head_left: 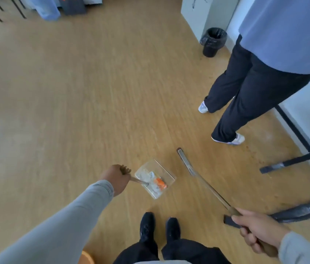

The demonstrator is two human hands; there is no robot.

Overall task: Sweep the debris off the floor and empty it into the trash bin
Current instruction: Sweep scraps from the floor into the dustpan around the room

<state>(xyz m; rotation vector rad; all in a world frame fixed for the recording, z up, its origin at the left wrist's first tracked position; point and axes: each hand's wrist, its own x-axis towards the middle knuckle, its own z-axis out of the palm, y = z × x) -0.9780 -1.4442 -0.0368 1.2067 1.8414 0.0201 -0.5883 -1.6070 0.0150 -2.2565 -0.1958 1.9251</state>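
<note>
My left hand (116, 178) grips the handle of a clear dustpan (155, 178) just above the wooden floor in front of my feet. White scraps and an orange piece of debris (160, 183) lie inside the pan. My right hand (259, 230) grips the wooden handle of a broom (205, 184), whose narrow head (183, 158) is down near the floor to the right of the pan. The black-lined trash bin (213, 41) stands far ahead at the upper right, beside a white cabinet.
Another person in dark trousers (245, 92) stands on the right between me and the bin. Black table legs (293, 161) and a dark mop-like object (306, 209) lie at the right. Chairs and bags stand along the far wall. My dark shoes (159, 226) are below the pan.
</note>
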